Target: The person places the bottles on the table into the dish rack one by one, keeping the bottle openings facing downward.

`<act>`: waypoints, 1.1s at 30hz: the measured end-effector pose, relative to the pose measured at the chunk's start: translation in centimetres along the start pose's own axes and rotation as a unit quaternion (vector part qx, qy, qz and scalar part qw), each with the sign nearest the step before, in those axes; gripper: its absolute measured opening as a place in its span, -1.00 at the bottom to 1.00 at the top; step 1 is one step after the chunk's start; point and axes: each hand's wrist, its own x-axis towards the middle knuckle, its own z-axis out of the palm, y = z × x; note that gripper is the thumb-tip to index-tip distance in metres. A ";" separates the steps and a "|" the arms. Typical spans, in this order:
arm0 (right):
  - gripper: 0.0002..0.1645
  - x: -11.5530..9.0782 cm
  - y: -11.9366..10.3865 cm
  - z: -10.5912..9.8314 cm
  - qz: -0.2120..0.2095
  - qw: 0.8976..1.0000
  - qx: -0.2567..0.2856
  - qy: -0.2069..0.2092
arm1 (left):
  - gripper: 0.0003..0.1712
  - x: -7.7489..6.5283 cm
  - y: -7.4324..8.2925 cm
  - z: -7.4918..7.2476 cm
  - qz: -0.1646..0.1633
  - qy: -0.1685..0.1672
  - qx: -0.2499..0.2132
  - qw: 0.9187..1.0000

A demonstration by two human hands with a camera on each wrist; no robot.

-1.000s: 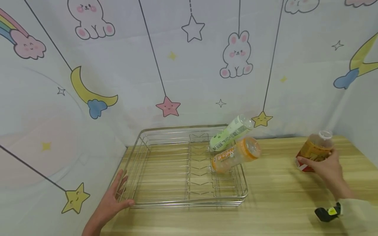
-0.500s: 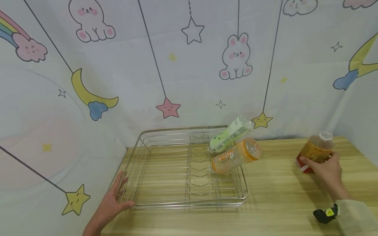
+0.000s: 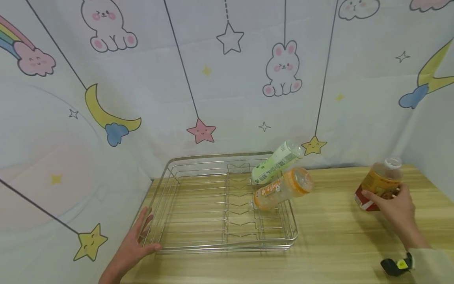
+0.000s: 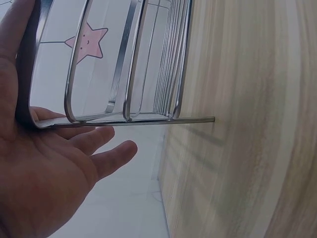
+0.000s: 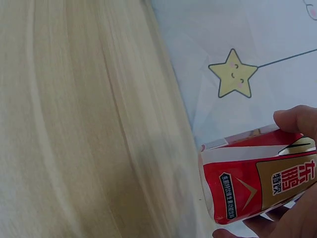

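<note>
At the right of the head view my right hand (image 3: 397, 207) grips a plastic drink bottle (image 3: 381, 182) with a red and gold label, thumb on the near side. The bottle leans slightly, neck up. In the right wrist view the bottle's red label (image 5: 257, 173) shows; whether its base touches the table is unclear. My left hand (image 3: 133, 240) rests against the front-left corner of a wire dish rack (image 3: 227, 246), thumb at the front rail. In the left wrist view its fingers (image 4: 116, 157) extend past the rack's side, rather straight.
A green-labelled bottle (image 3: 274, 165) and an orange-labelled bottle (image 3: 280, 189) lean on the rack's right side, bases up. The wood-grain table (image 3: 330, 236) ends at a printed cloth backdrop (image 3: 227, 90), which also closes off the left and right sides.
My right hand and the drink bottle have shifted a little to the right. The left hand, the rack and its two bottles stay as they were.
</note>
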 end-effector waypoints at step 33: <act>0.04 -7.7 -2.3 -3.2 -0.150 0.988 0.008 -0.041 | 0.30 0.2 0.0 0.1 -0.022 0.000 0.002 1.000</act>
